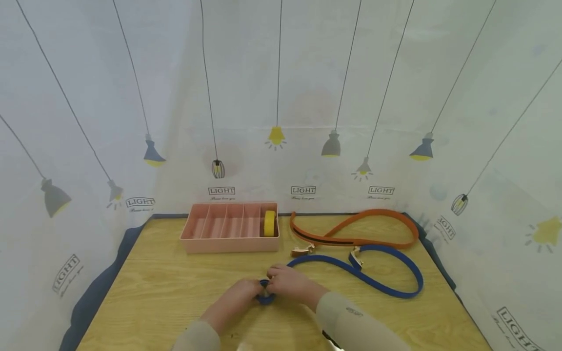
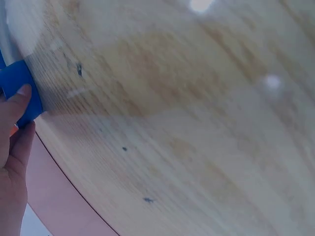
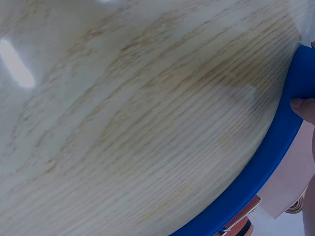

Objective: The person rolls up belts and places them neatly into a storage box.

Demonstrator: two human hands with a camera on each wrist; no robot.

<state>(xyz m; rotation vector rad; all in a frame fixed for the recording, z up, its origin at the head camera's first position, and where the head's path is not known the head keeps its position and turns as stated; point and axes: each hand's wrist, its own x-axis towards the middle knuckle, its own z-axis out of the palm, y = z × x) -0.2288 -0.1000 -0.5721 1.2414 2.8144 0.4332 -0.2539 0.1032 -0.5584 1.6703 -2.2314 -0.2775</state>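
Note:
A long blue belt (image 1: pixel 391 290) lies in a loop on the right side of the table, its metal buckle (image 1: pixel 355 258) resting inside the loop. Its other end is wound into a small coil (image 1: pixel 265 298) at the front middle. My left hand (image 1: pixel 243 291) pinches the coil from the left; in the left wrist view its thumb presses on the blue band (image 2: pixel 17 73). From the other side my right hand (image 1: pixel 293 283) grips the belt where it runs into the coil. In the right wrist view the thumb (image 3: pixel 305 107) lies on the strap. The fingers hide part of the coil.
Behind the hands stands a pink tray (image 1: pixel 232 245) with several compartments. A yellow roll (image 1: pixel 270 224) stands in its rightmost compartment. An orange belt (image 1: pixel 401 224) with a gold buckle (image 1: pixel 304 250) lies looped at the back right. Printed cloth (image 1: pixel 307 161) walls surround the table.

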